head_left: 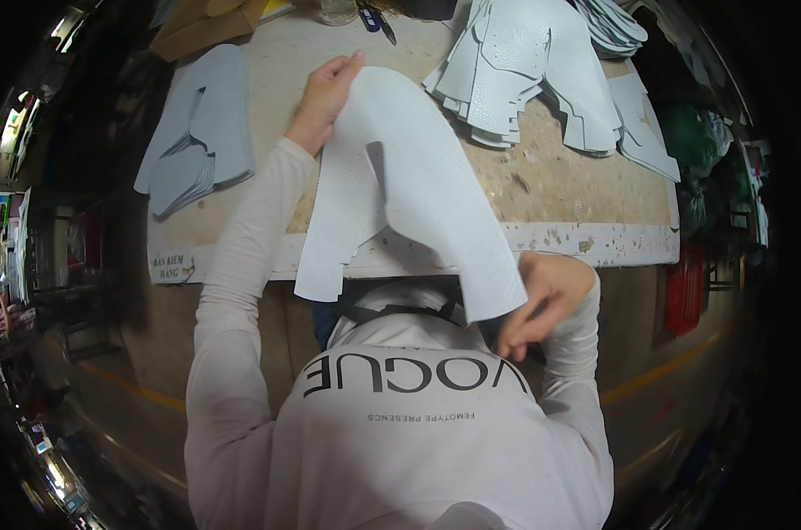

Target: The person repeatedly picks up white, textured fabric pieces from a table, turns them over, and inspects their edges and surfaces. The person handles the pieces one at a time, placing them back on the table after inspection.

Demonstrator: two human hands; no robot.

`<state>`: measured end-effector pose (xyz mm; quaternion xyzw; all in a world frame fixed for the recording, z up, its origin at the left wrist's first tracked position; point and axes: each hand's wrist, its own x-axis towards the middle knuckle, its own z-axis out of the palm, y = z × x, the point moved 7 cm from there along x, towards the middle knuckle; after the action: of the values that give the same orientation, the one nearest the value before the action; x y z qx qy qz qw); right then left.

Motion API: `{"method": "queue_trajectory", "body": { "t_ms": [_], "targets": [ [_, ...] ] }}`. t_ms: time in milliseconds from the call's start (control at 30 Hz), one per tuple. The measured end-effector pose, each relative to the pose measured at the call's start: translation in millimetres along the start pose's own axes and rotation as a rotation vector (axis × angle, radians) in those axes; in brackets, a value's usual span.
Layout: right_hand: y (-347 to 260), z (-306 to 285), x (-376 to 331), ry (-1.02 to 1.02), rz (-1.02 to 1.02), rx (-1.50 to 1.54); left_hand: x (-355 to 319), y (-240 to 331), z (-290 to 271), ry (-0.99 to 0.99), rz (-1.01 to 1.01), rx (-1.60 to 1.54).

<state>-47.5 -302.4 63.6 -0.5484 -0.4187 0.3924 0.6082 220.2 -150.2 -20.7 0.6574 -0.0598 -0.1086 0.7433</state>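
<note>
The desk (559, 190) is a worn pale board running across the far half of the view, with a chipped near edge. On its far right lies a large fanned heap of cut pieces (528, 75), pale blue-grey textured sheets all of the same notched shape. On the far left sits a smaller, neater stack (197, 132) of similar pieces. Judging by the two piles, the work looks part done, with many pieces on the right not yet handled and fewer set aside on the left; which pile is the finished one I cannot tell.

In the middle, one cut piece (418, 185) is lifted off the desk and draped toward the person, its near lobe hanging over the desk edge. The left hand (328, 93) grips its far rounded edge, fingers curled over the top. The right hand (546, 300) pinches the near corner, closed on it just beside the chest. A pair of scissors (378, 19) lies at the far edge, untouched.
</note>
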Motion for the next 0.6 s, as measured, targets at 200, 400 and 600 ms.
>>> {"method": "queue_trajectory", "body": {
  "t_ms": [200, 400, 600],
  "targets": [
    [-3.8, -55.3, -34.0, 0.843, 0.405, -0.139, -11.3, -14.5, 47.6, -0.223, 0.0, 0.553],
    [-26.5, -142.0, 9.3, 1.101, 0.045, -0.834, -32.0, 14.6, 63.4, -0.587, 0.199, 0.374],
    [23.7, -205.8, 52.9, 1.133, 0.118, -0.662, -30.1, 6.8, 38.4, -0.555, -0.148, 0.017]
  ]
}}
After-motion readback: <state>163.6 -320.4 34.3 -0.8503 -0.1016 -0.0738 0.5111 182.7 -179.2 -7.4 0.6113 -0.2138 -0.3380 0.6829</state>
